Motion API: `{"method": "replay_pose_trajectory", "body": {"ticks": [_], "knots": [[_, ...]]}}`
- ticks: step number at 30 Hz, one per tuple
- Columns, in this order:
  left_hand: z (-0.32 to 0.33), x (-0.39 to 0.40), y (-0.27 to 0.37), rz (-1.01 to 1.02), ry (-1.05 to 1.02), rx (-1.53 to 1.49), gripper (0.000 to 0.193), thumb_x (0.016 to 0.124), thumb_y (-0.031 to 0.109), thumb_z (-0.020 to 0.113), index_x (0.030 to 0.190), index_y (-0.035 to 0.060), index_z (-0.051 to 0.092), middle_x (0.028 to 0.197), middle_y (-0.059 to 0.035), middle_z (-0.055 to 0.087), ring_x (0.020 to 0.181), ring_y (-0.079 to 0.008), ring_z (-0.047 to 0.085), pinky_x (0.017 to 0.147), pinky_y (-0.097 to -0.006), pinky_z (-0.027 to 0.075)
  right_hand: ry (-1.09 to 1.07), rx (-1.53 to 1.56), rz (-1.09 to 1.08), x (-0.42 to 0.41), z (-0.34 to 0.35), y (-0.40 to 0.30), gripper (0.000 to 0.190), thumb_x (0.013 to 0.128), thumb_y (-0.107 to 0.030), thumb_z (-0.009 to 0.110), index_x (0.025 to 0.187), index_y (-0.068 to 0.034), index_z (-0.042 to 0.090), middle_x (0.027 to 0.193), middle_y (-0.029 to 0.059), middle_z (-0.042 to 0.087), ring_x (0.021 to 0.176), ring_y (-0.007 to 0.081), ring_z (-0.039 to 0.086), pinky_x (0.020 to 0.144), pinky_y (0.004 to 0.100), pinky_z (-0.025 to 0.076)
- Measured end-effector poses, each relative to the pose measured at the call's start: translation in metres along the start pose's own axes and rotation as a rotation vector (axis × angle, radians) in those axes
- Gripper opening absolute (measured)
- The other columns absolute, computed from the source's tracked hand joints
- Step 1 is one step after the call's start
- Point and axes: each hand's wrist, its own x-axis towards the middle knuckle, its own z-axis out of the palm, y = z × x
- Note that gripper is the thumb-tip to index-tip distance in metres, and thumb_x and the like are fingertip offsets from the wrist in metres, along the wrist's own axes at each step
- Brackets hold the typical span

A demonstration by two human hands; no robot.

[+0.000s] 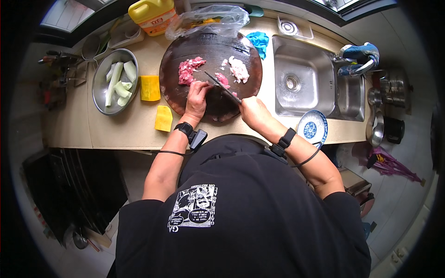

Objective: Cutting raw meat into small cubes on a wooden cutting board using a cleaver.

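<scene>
My right hand point(253, 110) grips a kitchen knife point(222, 87), its blade slanting up and left over a round dark wooden chopping board point(212, 47). My left hand point(196, 100) rests low on the board with bent fingers, the fingertips close to the blade; whatever may be under them is hidden. Chopped red meat point(187, 71) lies in a heap just beyond the left hand. A small pink piece of meat point(222, 80) sits beside the blade. Farther right is a pile of whitish fat pieces point(239, 70).
Left of the board are two yellow pumpkin chunks point(150, 88) and a metal bowl point(96, 85) of pale green vegetable pieces. Behind stand a yellow jug point(153, 15) and a clear plastic bag point(222, 21). To the right are a steel sink point(306, 100) and a blue-patterned plate point(312, 128).
</scene>
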Motion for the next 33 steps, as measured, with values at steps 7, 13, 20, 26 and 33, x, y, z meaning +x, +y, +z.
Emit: {"method": "replay_pose_trajectory", "body": {"ticks": [7, 13, 20, 26, 33], "knots": [[0.003, -0.001, 0.000, -0.057, 0.044, -0.021, 0.019, 0.073, -0.007, 0.057, 0.090, -0.0007, 0.064, 0.095, -0.0131, 0.058, 0.089, -0.0319, 0.056, 0.079, -0.0376, 0.048, -0.106, 0.002, -0.052, 0.000, -0.004, -0.002, 0.011, 0.071, 0.002, 0.053, 0.070, 0.006, 0.063, 0.070, 0.0274, 0.061, 0.069, 0.0409, 0.064, 0.065, 0.0458, 0.051], [0.003, 0.004, -0.002, -0.038, 0.039, 0.014, 0.020, 0.072, -0.006, 0.053, 0.088, -0.0014, 0.062, 0.093, -0.0172, 0.059, 0.089, -0.0359, 0.057, 0.079, -0.0400, 0.049, -0.092, 0.048, -0.054, 0.026, 0.017, -0.004, 0.010, 0.069, 0.003, 0.053, 0.071, 0.007, 0.062, 0.073, 0.0283, 0.061, 0.073, 0.0414, 0.063, 0.069, 0.0464, 0.051], [0.002, -0.003, -0.006, -0.039, -0.010, 0.069, 0.022, 0.071, -0.006, 0.049, 0.088, -0.0012, 0.062, 0.096, -0.0181, 0.060, 0.094, -0.0363, 0.057, 0.082, -0.0405, 0.049, -0.039, 0.066, -0.088, 0.044, 0.030, -0.006, 0.009, 0.066, 0.000, 0.059, 0.070, 0.008, 0.060, 0.072, 0.0278, 0.060, 0.077, 0.0418, 0.062, 0.072, 0.0466, 0.050], [-0.007, -0.006, -0.005, -0.057, -0.012, -0.046, 0.026, 0.071, -0.008, 0.054, 0.093, 0.0012, 0.064, 0.098, -0.0115, 0.061, 0.092, -0.0291, 0.059, 0.080, -0.0360, 0.050, -0.053, 0.049, -0.006, 0.001, 0.006, 0.006, 0.013, 0.075, -0.004, 0.058, 0.068, 0.007, 0.061, 0.070, 0.0280, 0.060, 0.068, 0.0426, 0.062, 0.064, 0.0474, 0.050], [-0.005, -0.004, -0.002, -0.030, 0.038, -0.035, 0.023, 0.071, -0.008, 0.058, 0.092, 0.0002, 0.063, 0.093, -0.0112, 0.059, 0.086, -0.0290, 0.059, 0.076, -0.0354, 0.050, -0.048, 0.041, 0.022, -0.005, -0.004, -0.009, 0.018, 0.080, -0.005, 0.057, 0.068, 0.007, 0.063, 0.067, 0.0287, 0.059, 0.067, 0.0422, 0.062, 0.063, 0.0468, 0.050]]}}
